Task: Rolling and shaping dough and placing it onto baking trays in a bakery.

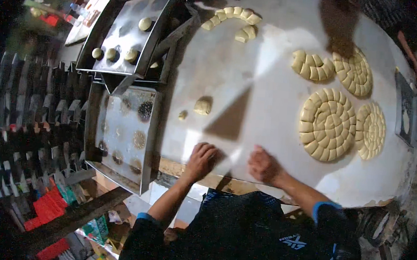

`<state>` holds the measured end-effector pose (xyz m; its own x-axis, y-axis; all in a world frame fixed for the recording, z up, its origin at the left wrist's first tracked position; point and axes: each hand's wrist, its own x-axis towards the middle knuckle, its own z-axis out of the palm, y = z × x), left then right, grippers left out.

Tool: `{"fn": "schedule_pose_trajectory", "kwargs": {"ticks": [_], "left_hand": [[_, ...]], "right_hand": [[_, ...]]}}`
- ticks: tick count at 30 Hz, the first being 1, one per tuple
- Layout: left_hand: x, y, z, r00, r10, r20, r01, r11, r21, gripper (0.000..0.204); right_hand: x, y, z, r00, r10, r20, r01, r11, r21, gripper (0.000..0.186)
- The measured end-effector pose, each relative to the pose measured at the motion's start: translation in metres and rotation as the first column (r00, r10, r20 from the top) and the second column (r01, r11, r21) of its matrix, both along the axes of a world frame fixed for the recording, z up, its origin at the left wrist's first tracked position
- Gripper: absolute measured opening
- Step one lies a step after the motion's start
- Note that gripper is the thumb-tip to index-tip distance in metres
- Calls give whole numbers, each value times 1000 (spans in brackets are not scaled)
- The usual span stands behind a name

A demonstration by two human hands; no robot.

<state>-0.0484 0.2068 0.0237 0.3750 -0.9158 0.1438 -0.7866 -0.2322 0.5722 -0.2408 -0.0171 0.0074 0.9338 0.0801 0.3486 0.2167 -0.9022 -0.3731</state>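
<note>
Head view: nearer than the dough ball [202, 106] on the desk [273, 100], the left hand [202, 161] bends its fingers down; nearer and right of the ball, the right hand [265, 166] curls narrow. I cannot tell whether either holds anything. Left of the ball is a tray [149, 145], right a dough wheel [327, 124], beyond a dough row [233, 13].

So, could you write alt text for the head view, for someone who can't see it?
A person's left hand and right hand are near the front edge of a pale table. Cut dough coils lie to the right; at left, a metal tray holds four dough balls.
</note>
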Motion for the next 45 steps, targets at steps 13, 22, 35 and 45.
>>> {"fn": "schedule_pose_trajectory", "kwargs": {"ticks": [13,22,35,45], "left_hand": [[-1,-27,-5,993,21,-112,-32,995,-98,34],[87,49,52,909,413,-63,-415,910,-20,56],[87,175,101,697,715,55,-676,681,-281,52],[82,258,64,373,923,-97,-902,336,-269,38]], "right_hand": [[30,54,18,958,-266,-104,283,930,235,9],[61,67,90,831,-281,-481,556,377,741,21],[138,121,39,928,-369,-41,361,872,331,36],[192,124,12,930,-366,36,357,921,154,13]]}}
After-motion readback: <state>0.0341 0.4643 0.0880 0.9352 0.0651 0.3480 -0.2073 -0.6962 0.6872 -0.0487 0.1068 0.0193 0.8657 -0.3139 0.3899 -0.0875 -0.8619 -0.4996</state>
